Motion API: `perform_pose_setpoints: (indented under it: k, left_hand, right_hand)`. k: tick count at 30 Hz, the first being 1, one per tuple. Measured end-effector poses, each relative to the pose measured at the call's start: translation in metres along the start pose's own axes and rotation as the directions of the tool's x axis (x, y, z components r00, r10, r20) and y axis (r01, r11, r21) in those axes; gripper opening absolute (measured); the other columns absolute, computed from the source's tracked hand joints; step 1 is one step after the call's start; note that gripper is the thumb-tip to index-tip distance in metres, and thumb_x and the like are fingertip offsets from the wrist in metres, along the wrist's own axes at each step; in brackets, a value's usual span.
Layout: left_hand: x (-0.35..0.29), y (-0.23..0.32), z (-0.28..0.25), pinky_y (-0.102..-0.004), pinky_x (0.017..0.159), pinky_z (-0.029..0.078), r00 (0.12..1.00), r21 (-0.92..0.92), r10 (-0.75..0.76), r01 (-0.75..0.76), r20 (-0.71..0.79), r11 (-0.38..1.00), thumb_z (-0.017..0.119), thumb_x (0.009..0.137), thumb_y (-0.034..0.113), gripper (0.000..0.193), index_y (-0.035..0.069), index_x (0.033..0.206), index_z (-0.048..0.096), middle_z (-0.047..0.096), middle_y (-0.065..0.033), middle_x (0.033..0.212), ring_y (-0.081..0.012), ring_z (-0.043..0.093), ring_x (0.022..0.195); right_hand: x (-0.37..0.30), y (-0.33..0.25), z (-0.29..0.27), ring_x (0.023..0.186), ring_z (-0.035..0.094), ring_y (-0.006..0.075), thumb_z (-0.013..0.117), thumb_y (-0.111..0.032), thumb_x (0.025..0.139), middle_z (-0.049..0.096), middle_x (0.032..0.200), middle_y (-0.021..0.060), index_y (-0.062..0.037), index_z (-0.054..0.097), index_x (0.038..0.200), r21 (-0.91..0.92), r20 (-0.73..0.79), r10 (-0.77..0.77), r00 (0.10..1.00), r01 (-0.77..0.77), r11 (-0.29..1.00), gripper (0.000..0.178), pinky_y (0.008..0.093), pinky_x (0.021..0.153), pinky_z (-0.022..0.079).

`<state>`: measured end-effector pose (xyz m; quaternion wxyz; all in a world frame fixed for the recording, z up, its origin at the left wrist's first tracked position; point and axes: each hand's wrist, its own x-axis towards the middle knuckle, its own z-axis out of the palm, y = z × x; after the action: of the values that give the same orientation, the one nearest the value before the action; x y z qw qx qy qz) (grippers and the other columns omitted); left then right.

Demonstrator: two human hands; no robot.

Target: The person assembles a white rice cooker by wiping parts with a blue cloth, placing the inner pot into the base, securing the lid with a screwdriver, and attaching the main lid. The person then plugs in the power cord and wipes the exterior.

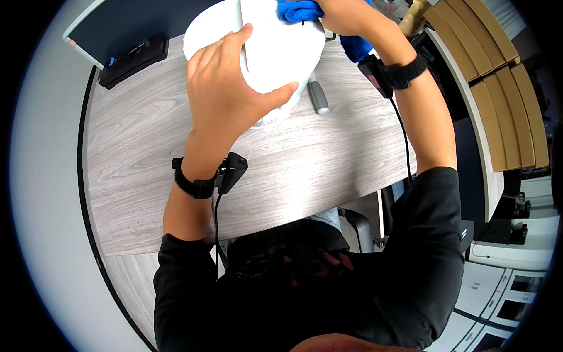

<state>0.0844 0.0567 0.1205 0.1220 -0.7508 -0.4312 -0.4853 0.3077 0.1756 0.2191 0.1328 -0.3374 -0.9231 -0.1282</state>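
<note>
A white rounded container [284, 56] with a smooth top and a raised strip across it stands at the far side of the desk. My left hand [226, 88] lies on its near left part, thumb and fingers spread apart. On its far right top, a blue cloth [300, 10] is bunched under my right hand [343, 14], which is closed on it. More blue cloth hangs below that wrist. The right fingertips are partly hidden by the picture's upper edge. Beside the container's right side lies a grey handle [318, 97]; its other end is hidden behind the container.
A monitor [129, 35] and a black case [135, 61] stand at the far left of the wood-grain desk [141, 176]. Brown cardboard boxes [504, 117] stand on a shelf at the right. Cables hang from black devices strapped to both wrists. A chair armrest [358, 229] sits below the desk's near edge.
</note>
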Motion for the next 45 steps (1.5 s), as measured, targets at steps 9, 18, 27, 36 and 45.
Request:
perform_pose_setpoints:
  k: [9,18,27,36,45]
  left_hand:
    - [0.004,0.001,0.004,-0.0426,0.100,0.043,0.992,0.050,0.081,-0.076,-0.101,0.996,0.092,0.057,0.052,0.088,-0.001,0.122,0.066,0.074,-0.0190,0.104,-0.0287,0.070,0.105]
    - [-0.001,-0.005,0.004,-0.0437,0.097,0.040,0.996,0.044,0.085,-0.083,-0.039,0.996,0.092,0.062,0.050,0.092,-0.002,0.131,0.061,0.069,-0.0176,0.115,-0.0288,0.063,0.109]
    - [0.002,-0.003,0.000,-0.0436,0.099,0.039,0.994,0.056,0.107,-0.106,-0.015,0.993,0.093,0.059,0.049,0.091,-0.002,0.127,0.063,0.071,-0.0188,0.111,-0.0289,0.065,0.109]
    - [0.006,-0.002,-0.003,-0.0436,0.098,0.039,0.992,0.093,0.129,-0.128,0.000,0.987,0.091,0.061,0.052,0.090,-0.004,0.126,0.063,0.071,-0.0202,0.110,-0.0291,0.066,0.106]
    - [0.001,-0.004,-0.002,-0.0446,0.097,0.041,0.998,0.069,0.063,-0.064,0.016,0.996,0.091,0.062,0.056,0.094,-0.003,0.129,0.062,0.069,-0.0203,0.113,-0.0310,0.063,0.110]
  right_hand:
    - [-0.071,0.008,0.023,0.109,0.065,0.0342,0.069,0.009,0.077,0.066,0.123,0.0115,-0.0203,0.075,0.120,-0.073,-0.212,0.040,0.976,-0.057,0.996,0.053,0.0420,0.091,0.055]
    - [-0.082,-0.057,-0.005,0.106,0.064,0.0302,0.072,0.005,0.075,0.067,0.117,0.0076,-0.0247,0.076,0.119,-0.162,-0.223,0.033,0.974,-0.070,0.984,0.053,0.0418,0.086,0.050]
    - [-0.071,-0.038,-0.015,0.101,0.061,0.0360,0.068,-0.005,0.080,0.065,0.110,0.0154,-0.0128,0.075,0.116,0.045,-0.191,0.161,0.968,-0.155,0.987,0.038,0.0439,0.086,0.049]
    - [-0.030,-0.003,0.006,0.096,0.064,0.0362,0.069,-0.020,0.084,0.065,0.100,0.0136,-0.0223,0.077,0.114,0.089,-0.142,0.174,0.974,-0.163,0.983,0.031,0.0460,0.083,0.051]
    - [-0.050,-0.010,0.001,0.096,0.062,0.0340,0.066,-0.016,0.085,0.062,0.101,0.0123,-0.0184,0.074,0.118,0.117,-0.111,0.188,0.976,-0.175,0.978,0.034,0.0464,0.082,0.050]
